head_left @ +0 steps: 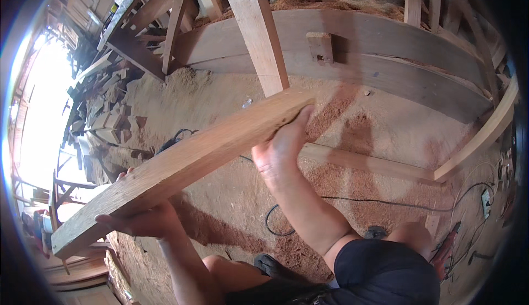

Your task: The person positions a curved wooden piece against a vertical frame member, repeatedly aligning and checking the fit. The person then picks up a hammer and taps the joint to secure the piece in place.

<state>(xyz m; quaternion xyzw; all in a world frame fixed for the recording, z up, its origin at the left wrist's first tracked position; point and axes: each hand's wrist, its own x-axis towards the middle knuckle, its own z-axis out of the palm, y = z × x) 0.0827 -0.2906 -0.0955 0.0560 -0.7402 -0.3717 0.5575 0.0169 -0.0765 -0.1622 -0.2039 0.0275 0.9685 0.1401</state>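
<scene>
A long, thick wooden beam (176, 159) is held up in front of me, slanting from the lower left to the upper middle. Near its lower left end, my left hand (140, 219) supports it from below, the thumb along the near edge and fingertips showing over the far edge. My right hand (284, 140) grips the beam close to its other end, with the palm against the near side; most of its fingers are hidden behind the wood. The beam's far end overlaps the foot of a pale upright timber (256, 35) in the picture.
Wide grey boards (231, 46) stand on edge along the back, a small wooden block (319, 46) against them. Pale timber (374, 167) lies across the sawdust-strewn floor. A black cable (358, 199) runs to a white socket strip (486, 203). Wood offcuts (107, 123) are heaped at left.
</scene>
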